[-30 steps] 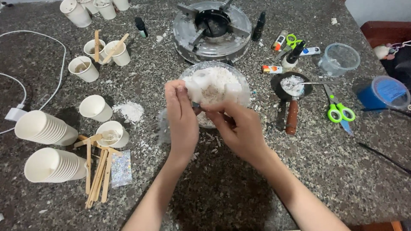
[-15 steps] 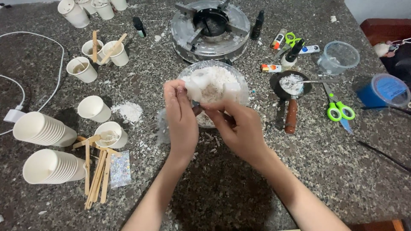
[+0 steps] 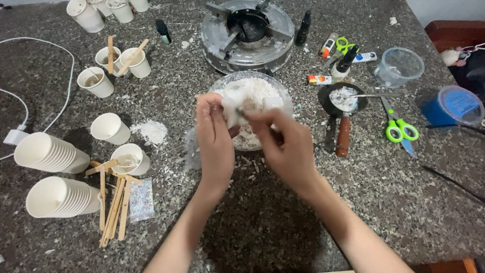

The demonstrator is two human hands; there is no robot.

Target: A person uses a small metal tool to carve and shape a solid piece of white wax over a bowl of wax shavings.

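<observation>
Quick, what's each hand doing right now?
Left hand: closed on a white waxy chunk over the glass bowl.
Right hand: closed, pinching the same chunk.

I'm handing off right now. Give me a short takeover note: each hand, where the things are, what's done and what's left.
Left hand and right hand together grip a white waxy chunk over the clear bowl.
The bowl already holds white flakes; more flakes are spilled on the counter.
The small pan to the right holds some flakes.
The chunk is not yet fully broken up.
The paper cups at left look mostly unfilled.
</observation>
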